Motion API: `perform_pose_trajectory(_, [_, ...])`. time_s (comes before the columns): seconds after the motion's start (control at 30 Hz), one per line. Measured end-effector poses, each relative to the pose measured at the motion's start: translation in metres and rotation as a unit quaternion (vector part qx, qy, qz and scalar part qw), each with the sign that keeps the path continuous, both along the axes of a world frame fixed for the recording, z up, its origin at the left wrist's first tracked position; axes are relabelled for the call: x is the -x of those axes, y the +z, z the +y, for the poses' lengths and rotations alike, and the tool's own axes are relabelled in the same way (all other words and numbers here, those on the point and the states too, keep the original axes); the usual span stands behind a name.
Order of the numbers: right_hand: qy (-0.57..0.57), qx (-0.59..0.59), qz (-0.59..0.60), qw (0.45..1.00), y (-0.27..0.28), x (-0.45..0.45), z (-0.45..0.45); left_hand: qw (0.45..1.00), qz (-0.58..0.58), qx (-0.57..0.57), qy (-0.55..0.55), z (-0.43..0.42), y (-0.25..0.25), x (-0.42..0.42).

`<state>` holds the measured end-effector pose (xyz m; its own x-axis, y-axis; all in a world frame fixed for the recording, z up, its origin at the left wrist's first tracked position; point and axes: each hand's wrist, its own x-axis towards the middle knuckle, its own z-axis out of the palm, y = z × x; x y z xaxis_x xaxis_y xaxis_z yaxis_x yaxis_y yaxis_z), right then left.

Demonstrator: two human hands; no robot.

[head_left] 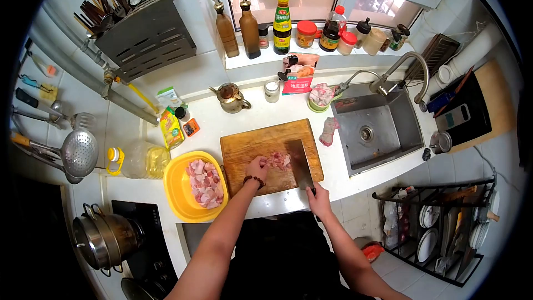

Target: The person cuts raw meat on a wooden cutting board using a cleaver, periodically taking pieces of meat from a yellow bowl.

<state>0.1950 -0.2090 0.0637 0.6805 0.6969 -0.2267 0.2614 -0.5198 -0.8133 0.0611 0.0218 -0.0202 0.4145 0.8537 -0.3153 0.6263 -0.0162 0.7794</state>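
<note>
A wooden cutting board (pixel 244 143) lies on the counter with a small heap of chopped raw meat (pixel 279 160) on it. My left hand (pixel 256 169), a beaded bracelet at its wrist, rests at the left edge of this meat with its fingers curled in against it. In my right hand (pixel 318 201) is the handle of a cleaver (pixel 301 166). Its broad blade stands on the board just right of the meat. Left of the board, a yellow basin (pixel 176 191) holds many chunks of pink raw meat (pixel 204 183).
A metal sink (pixel 383 125) with a faucet (pixel 408 61) is at the right, and a cloth-like bundle (pixel 328 131) lies beside it. Behind the board stand a small teapot (pixel 232 99), a jar (pixel 272 91) and a red packet (pixel 300 75). An oil jug (pixel 145 160) is at the left.
</note>
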Motion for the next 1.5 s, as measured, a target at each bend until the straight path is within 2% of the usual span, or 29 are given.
perform_pose_trajectory(0.1, [0.007,0.003,0.006,1.000,0.002,0.004,0.003,0.999,-0.030,-0.007,-0.023,0.002,-0.016,0.012])
perform_pose_trajectory(0.13, [0.003,-0.029,-0.005,1.000,-0.001,0.006,0.004,0.998,-0.049,0.009,-0.027,0.003,-0.014,0.016])
perform_pose_trajectory(0.2, [0.006,-0.065,-0.014,0.998,-0.002,0.008,0.010,0.997,-0.065,0.020,-0.022,0.006,-0.005,0.029])
perform_pose_trajectory(0.3, [0.036,-0.042,0.005,0.998,0.002,0.011,0.023,0.997,-0.075,0.011,-0.009,0.008,0.015,0.059])
perform_pose_trajectory(0.37, [0.056,-0.021,0.022,0.998,0.005,0.016,0.035,0.995,-0.094,0.006,0.017,0.010,0.031,0.083])
perform_pose_trajectory(0.4, [0.063,-0.021,0.023,0.998,0.007,0.018,0.042,0.980,-0.168,0.075,0.069,0.008,0.051,0.091])
perform_pose_trajectory(0.5, [0.127,0.007,0.000,0.992,0.015,0.032,0.058,0.982,-0.151,0.045,0.102,0.008,0.076,0.132])
perform_pose_trajectory(0.57, [0.131,-0.036,0.002,0.991,0.014,0.036,0.074,0.977,-0.161,0.030,0.136,0.014,0.080,0.156])
perform_pose_trajectory(0.63, [0.139,-0.037,0.006,0.990,0.014,0.044,0.082,0.988,-0.049,-0.065,0.134,0.014,0.112,0.178])
perform_pose_trajectory(0.7, [0.137,-0.040,0.006,0.990,0.016,0.053,0.087,0.981,-0.064,-0.077,0.164,0.020,0.096,0.207])
perform_pose_trajectory(0.77, [0.145,-0.045,-0.010,0.988,0.021,0.062,0.090,0.977,0.005,-0.134,0.163,0.029,0.086,0.232])
perform_pose_trajectory(0.83, [0.153,-0.022,-0.022,0.988,0.036,0.072,0.096,0.978,-0.004,-0.128,0.164,0.043,0.070,0.248])
perform_pose_trajectory(0.9, [0.158,0.006,-0.033,0.987,0.041,0.085,0.097,0.970,0.036,-0.188,0.150,0.056,0.066,0.255])
perform_pose_trajectory(0.93, [0.151,-0.001,-0.022,0.988,0.037,0.092,0.099,0.986,0.039,-0.083,0.140,0.064,0.084,0.251])
perform_pose_trajectory(0.97, [0.143,-0.010,-0.014,0.990,0.035,0.098,0.102,0.986,0.033,-0.084,0.140,0.072,0.085,0.245])
perform_pose_trajectory(1.03, [0.147,-0.002,-0.020,0.989,0.038,0.111,0.107,0.980,0.031,-0.183,0.070,0.085,0.081,0.233])
perform_pose_trajectory(1.1, [0.147,0.005,-0.024,0.989,0.043,0.123,0.114,0.985,0.062,-0.154,0.041,0.097,0.064,0.227])
perform_pose_trajectory(1.13, [0.156,-0.013,-0.051,0.986,0.046,0.130,0.117,0.979,0.127,-0.159,0.005,0.101,0.060,0.224])
perform_pose_trajectory(1.2, [0.178,-0.086,-0.116,0.973,0.051,0.140,0.122,0.978,0.170,-0.122,-0.013,0.107,0.057,0.221])
perform_pose_trajectory(1.23, [0.173,-0.084,-0.119,0.974,0.055,0.143,0.122,0.976,0.192,-0.103,-0.023,0.110,0.059,0.219])
perform_pose_trajectory(1.3, [0.142,-0.027,-0.059,0.988,0.065,0.155,0.114,0.984,0.163,-0.063,-0.039,0.110,0.058,0.227])
perform_pose_trajectory(1.43, [0.096,0.004,-0.043,0.994,0.064,0.168,0.100,0.986,0.152,-0.059,-0.030,0.111,0.097,0.228])
perform_pose_trajectory(1.5, [0.059,-0.005,-0.025,0.998,0.071,0.180,0.090,0.958,0.226,-0.161,-0.071,0.110,0.103,0.222])
